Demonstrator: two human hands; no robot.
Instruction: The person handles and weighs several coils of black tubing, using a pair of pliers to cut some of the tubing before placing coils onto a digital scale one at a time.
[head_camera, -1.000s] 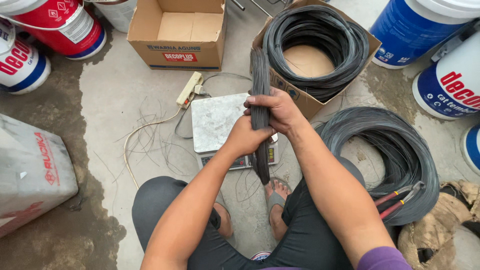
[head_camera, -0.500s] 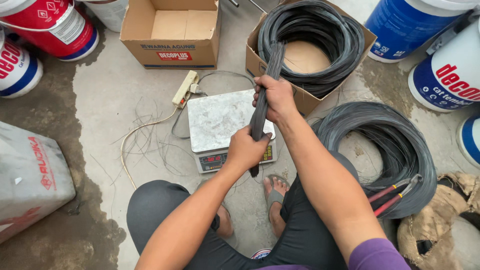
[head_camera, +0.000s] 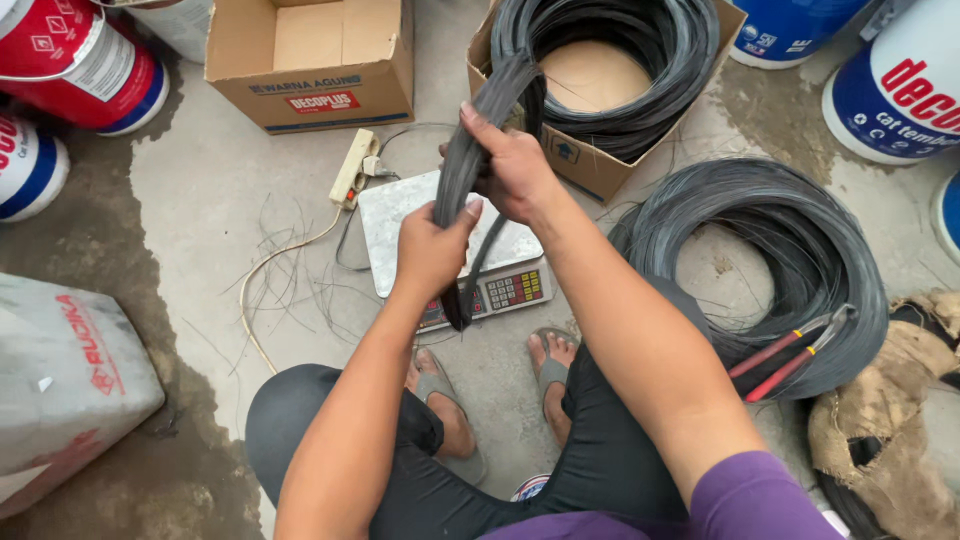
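Both of my hands grip one long bundle of dark binding wire (head_camera: 478, 120) above a digital weighing scale (head_camera: 400, 215) on the floor. My left hand (head_camera: 432, 250) clasps the bundle's lower part, whose end hangs over the scale's keypad. My right hand (head_camera: 515, 170) holds it higher up, where the bundle bends over towards a cardboard box. That box holds a coil of black wire (head_camera: 610, 60).
A large wire coil (head_camera: 770, 250) lies on the floor at right with red-handled cutters (head_camera: 790, 355) on it. An open empty cardboard box (head_camera: 310, 60) sits at top left, a power strip (head_camera: 353, 168) beside the scale. Paint buckets (head_camera: 80, 60) and a white sack (head_camera: 70, 380) stand around.
The wire bundle went from straight and upright to bent over at its top. My right hand rose along it while my left hand slid lower on the bundle.
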